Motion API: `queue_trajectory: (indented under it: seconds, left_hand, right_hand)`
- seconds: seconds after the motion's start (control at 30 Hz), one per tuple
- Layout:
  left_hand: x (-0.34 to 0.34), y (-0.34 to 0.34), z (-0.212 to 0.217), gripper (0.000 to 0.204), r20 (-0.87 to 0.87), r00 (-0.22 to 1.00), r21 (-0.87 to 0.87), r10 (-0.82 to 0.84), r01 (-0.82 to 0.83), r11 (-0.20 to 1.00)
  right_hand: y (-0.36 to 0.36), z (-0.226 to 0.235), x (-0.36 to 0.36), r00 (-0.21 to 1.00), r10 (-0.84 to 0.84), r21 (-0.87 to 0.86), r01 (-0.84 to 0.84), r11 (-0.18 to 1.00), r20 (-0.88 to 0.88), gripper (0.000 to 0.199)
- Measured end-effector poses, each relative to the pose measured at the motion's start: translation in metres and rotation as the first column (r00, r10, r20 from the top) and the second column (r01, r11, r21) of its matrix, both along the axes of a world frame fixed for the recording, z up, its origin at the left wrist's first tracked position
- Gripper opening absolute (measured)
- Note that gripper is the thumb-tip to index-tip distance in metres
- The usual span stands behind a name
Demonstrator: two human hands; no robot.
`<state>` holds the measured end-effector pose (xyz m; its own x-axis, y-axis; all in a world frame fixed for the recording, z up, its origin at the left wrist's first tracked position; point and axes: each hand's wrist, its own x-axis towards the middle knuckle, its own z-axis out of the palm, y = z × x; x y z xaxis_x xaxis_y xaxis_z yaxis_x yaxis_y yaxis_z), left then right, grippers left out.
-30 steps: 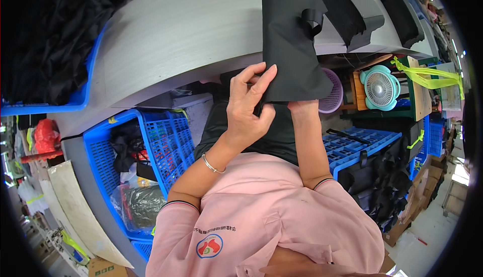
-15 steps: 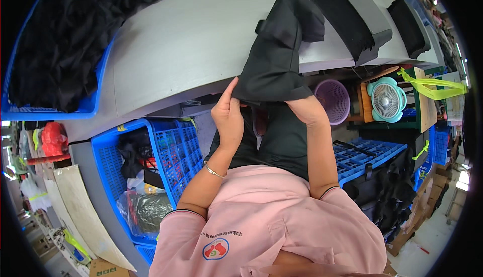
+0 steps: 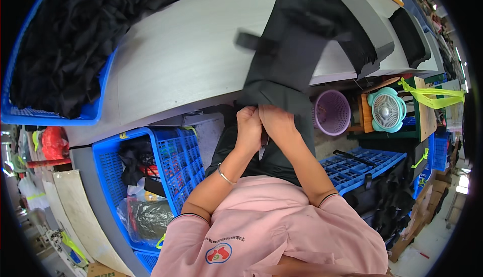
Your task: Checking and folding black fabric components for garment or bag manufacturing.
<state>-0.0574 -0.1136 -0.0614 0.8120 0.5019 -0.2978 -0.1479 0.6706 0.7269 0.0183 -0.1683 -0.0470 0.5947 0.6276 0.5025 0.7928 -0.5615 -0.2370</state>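
Note:
A black fabric piece (image 3: 287, 58) stretches from the table top down over its front edge to my hands. A strap-like tab on its left side is smeared by motion. My left hand (image 3: 248, 126) is closed on the near edge of the cloth. Right beside it, my right hand (image 3: 277, 122) grips the same edge, the two nearly touching. The fingertips of both are partly hidden by the cloth. Stacked black and grey cut pieces (image 3: 359, 30) lie on the table just right of the fabric's far end.
A blue crate (image 3: 95, 111) heaped with black cloth stands at the table's left. Below it is another blue crate (image 3: 108, 176) with bagged items. To the right are a purple basket (image 3: 331, 112), a teal fan (image 3: 386, 105) and a blue crate (image 3: 362, 164) beside black pieces.
My hands have come together at the middle of the cloth's near edge; before, they were apart at its two corners. The fabric has spread flatter, and its side tab has swung out leftward.

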Motion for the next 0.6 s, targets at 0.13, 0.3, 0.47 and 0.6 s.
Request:
queue_trajectory:
  seconds: [0.13, 0.3, 0.47, 0.6]
  left_hand:
    - [-0.003, -0.005, 0.017, 0.016, -0.076, 0.993, 0.05, 0.088, -0.085, 0.995]
    - [0.014, 0.007, 0.007, 0.014, -0.076, 0.997, -0.092, 0.016, -0.023, 0.995]
    - [0.001, 0.013, -0.011, 0.037, -0.104, 0.99, 0.002, -0.096, 0.097, 0.995]
    - [-0.006, 0.012, -0.024, 0.042, -0.064, 0.996, 0.12, -0.06, 0.067, 0.991]
  right_hand:
    - [0.006, 0.019, 0.0, 0.986, -0.054, -0.019, 0.052, 0.998, -0.158, 0.02]
    - [0.02, 0.025, 0.018, 0.999, 0.031, -0.156, -0.036, 0.987, -0.036, 0.021]
    - [0.025, -0.008, 0.028, 0.955, 0.295, -0.133, -0.294, 0.946, -0.013, 0.026]
    - [0.027, 0.018, 0.014, 0.974, 0.112, -0.095, -0.133, 0.987, -0.199, 0.024]
